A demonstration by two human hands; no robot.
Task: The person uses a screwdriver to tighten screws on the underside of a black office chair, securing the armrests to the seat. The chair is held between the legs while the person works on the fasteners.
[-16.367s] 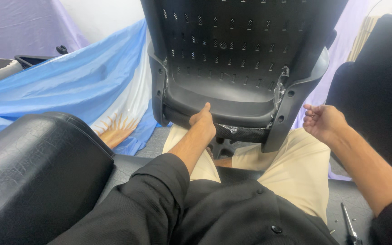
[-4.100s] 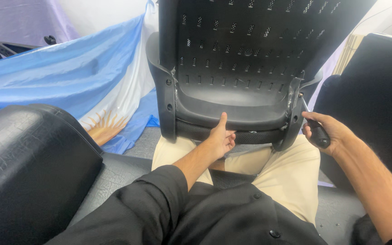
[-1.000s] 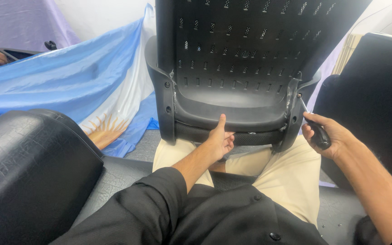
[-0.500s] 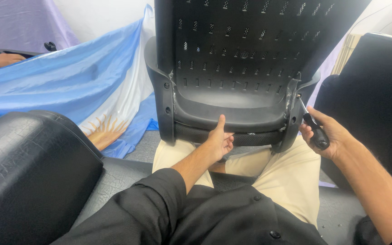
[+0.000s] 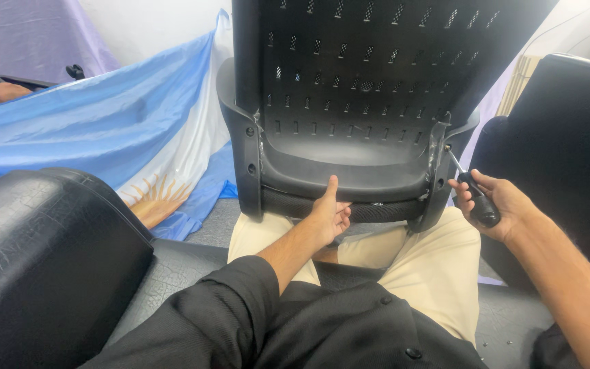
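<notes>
A: Item 1, black perforated chair back [image 5: 377, 89]: where is it?
B: Upright betw. your knees, lower edge resting on your lap, so both side brackets face you.

A: Item 2, your left hand [image 5: 329, 215]?
B: Open, palm pressed to the lower lip of the shell, thumb up. No grip; looks like bracing vs. tool pressure.

A: Item 3, your right hand [image 5: 496, 205]?
B: Closed round a black-handled screwdriver [image 5: 472, 191], tip angled up-left into the right bracket, prob. at a screw; head not visible.

A: Other stock?
B: Black cushion [image 5: 49, 260] at your left; blue-white cloth [image 5: 117, 130] behind; another person's hand [image 5: 1, 91] far left, apart from yours.
</notes>
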